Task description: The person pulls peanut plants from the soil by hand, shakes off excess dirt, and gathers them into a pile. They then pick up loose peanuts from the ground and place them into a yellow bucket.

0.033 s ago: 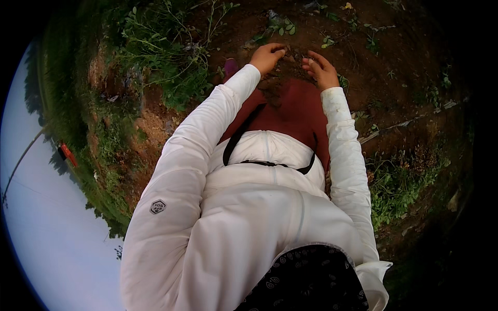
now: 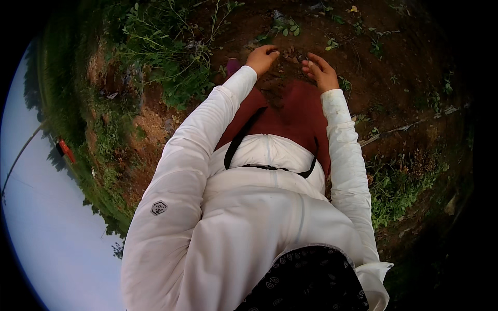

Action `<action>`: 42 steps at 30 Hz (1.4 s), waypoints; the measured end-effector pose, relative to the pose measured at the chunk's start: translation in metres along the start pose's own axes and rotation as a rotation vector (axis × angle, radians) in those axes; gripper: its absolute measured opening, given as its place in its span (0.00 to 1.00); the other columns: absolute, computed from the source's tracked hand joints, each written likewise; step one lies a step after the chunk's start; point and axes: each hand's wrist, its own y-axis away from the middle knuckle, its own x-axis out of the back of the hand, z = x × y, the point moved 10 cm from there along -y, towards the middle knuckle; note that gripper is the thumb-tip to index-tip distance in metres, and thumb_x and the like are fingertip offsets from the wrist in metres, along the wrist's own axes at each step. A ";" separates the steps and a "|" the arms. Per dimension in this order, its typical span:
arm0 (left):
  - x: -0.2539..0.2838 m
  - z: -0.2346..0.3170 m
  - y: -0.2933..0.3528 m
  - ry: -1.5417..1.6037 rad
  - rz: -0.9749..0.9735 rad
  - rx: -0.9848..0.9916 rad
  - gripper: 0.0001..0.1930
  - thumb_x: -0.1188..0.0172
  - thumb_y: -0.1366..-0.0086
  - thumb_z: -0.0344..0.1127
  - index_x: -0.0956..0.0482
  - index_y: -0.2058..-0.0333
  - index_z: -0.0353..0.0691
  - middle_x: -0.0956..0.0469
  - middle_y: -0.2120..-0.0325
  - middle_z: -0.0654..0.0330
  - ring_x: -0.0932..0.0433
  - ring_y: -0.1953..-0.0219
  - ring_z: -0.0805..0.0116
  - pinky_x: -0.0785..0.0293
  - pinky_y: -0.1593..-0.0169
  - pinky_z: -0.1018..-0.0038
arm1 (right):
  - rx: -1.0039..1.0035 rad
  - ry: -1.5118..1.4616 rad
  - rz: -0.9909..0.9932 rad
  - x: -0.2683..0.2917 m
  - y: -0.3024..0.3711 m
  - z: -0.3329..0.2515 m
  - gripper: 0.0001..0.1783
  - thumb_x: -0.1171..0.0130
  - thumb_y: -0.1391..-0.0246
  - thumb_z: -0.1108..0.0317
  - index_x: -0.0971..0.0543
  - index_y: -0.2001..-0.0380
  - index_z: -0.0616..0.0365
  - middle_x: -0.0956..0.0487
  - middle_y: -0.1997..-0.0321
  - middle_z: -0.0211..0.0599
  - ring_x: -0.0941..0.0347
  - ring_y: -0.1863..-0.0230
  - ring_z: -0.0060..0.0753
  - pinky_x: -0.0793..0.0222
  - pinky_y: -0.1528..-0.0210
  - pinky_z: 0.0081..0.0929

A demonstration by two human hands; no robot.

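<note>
Head view shows small lumps of loose soil (image 2: 291,55) on the brown ground (image 2: 373,88), between the two hands and just beyond the dark red trousers (image 2: 298,111). At left of these lumps, the left hand (image 2: 263,58) has its fingers bent, with the tips turned to the right; I cannot tell if they pinch something. At right, the right hand (image 2: 323,75) has its fingers bent loosely and apart from the thumb; the two hands do not touch each other. A leafy sprig (image 2: 291,28) lies farther away, and bushy green plants (image 2: 181,78) grow to the left. On the right, a thin pale strip (image 2: 400,125) crosses the ground, with more leafy plants (image 2: 397,194) nearer. Nearest are a white jacket (image 2: 259,212) and a black patterned cloth (image 2: 311,280).
</note>
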 end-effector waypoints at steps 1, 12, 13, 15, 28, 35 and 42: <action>0.029 -0.027 -0.011 -0.158 0.042 0.006 0.23 0.47 0.39 0.44 0.30 0.47 0.41 0.25 0.53 0.54 0.27 0.51 0.60 0.33 0.48 0.68 | -0.016 0.003 -0.008 -0.021 -0.012 0.005 0.22 0.49 0.43 0.66 0.32 0.45 0.60 0.22 0.56 0.34 0.27 0.60 0.22 0.33 0.56 0.22; 0.317 -0.331 -0.138 -1.243 0.105 0.296 0.26 0.48 0.39 0.50 0.36 0.42 0.54 0.34 0.43 0.62 0.42 0.38 0.61 0.50 0.36 0.59 | -0.304 0.048 -0.078 -0.254 -0.097 0.160 0.20 0.49 0.44 0.70 0.31 0.48 0.63 0.22 0.61 0.36 0.27 0.63 0.21 0.33 0.58 0.19; 0.333 -0.346 -0.151 -1.305 0.090 0.289 0.26 0.48 0.38 0.49 0.37 0.42 0.54 0.35 0.42 0.63 0.43 0.38 0.61 0.52 0.35 0.59 | -0.324 0.041 -0.090 -0.273 -0.097 0.173 0.20 0.49 0.44 0.70 0.31 0.49 0.64 0.22 0.61 0.36 0.27 0.63 0.22 0.32 0.57 0.19; 0.365 -0.375 -0.176 -1.471 0.051 0.294 0.28 0.50 0.37 0.48 0.42 0.39 0.56 0.40 0.40 0.64 0.48 0.35 0.62 0.55 0.34 0.61 | -0.358 0.013 -0.115 -0.310 -0.099 0.201 0.19 0.50 0.45 0.73 0.30 0.49 0.65 0.22 0.61 0.39 0.26 0.63 0.24 0.32 0.57 0.20; 0.367 -0.506 -0.175 -1.027 -0.105 0.364 0.19 0.53 0.36 0.49 0.26 0.56 0.42 0.22 0.62 0.48 0.24 0.58 0.47 0.28 0.55 0.59 | -0.395 -0.089 -0.140 -0.428 -0.163 0.223 0.18 0.51 0.46 0.74 0.29 0.51 0.67 0.22 0.63 0.39 0.26 0.64 0.25 0.31 0.58 0.21; 0.402 -0.434 -0.133 -0.385 0.171 0.306 0.19 0.49 0.39 0.45 0.23 0.58 0.36 0.22 0.65 0.46 0.24 0.61 0.49 0.30 0.57 0.65 | -0.437 -0.182 -0.196 -0.444 -0.166 0.193 0.20 0.48 0.45 0.70 0.31 0.49 0.65 0.23 0.62 0.38 0.28 0.64 0.24 0.32 0.60 0.21; 0.373 -0.223 -0.066 -0.346 0.128 0.027 0.15 0.49 0.37 0.42 0.24 0.67 0.35 0.28 0.82 0.47 0.28 0.78 0.50 0.35 0.73 0.64 | -0.185 0.064 -0.042 -0.438 -0.182 0.136 0.30 0.44 0.47 0.58 0.37 0.43 0.58 0.27 0.55 0.43 0.28 0.59 0.35 0.32 0.56 0.31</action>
